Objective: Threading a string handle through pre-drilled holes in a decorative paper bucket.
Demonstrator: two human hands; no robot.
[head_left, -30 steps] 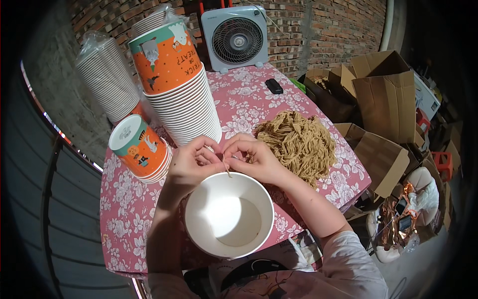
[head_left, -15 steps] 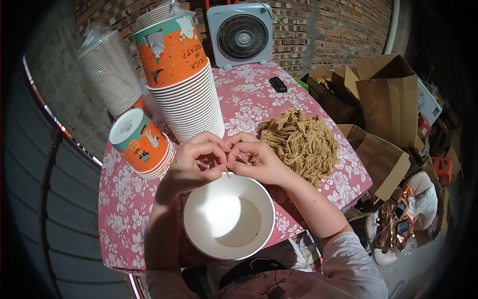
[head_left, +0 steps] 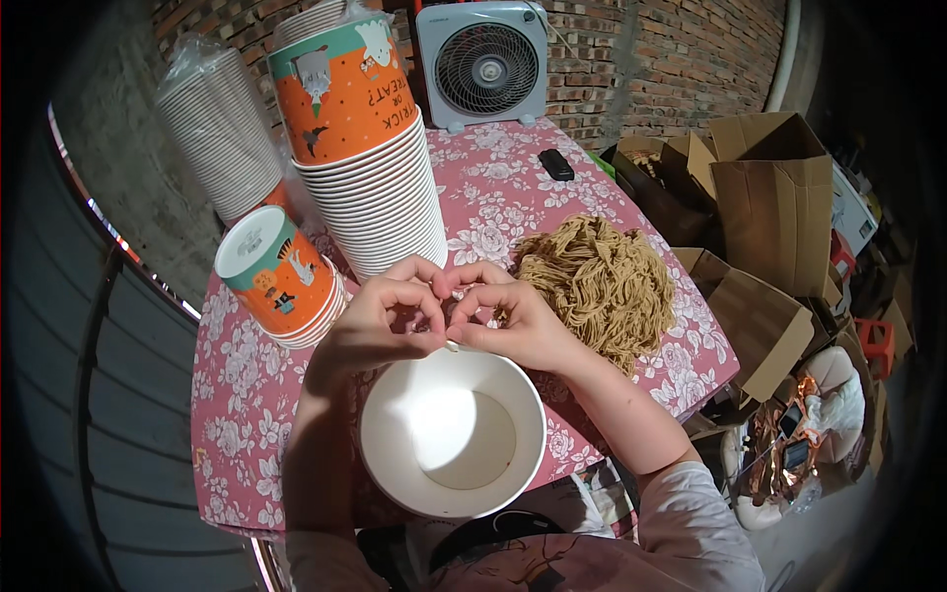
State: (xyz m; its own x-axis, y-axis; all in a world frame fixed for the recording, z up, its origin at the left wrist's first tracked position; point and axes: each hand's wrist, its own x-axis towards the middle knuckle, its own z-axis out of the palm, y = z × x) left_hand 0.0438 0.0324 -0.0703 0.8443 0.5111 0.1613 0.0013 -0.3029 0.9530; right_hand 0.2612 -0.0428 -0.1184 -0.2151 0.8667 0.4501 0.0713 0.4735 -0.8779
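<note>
Head view: left hand (head_left: 380, 321) and right hand (head_left: 513, 321) meet fingertip to fingertip above the far rim of a white paper bowl (head_left: 452, 432). Fingers of both hands are curled inward, thumbs and forefingers pressed together around something small at the point where the hands join; what they pinch is too small to tell. The bowl sits upright on the near edge of a table with a pink floral cloth (head_left: 242, 395), directly below the fingers, its rim just under the thumbs. A heap of brown noodles (head_left: 602, 281) lies just beside the right hand. A tall stack of orange printed bowls (head_left: 370, 158) stands beyond the hands, a shorter stack (head_left: 278, 276) near the left hand. A white fan (head_left: 483, 64) stands at the far edge.
</note>
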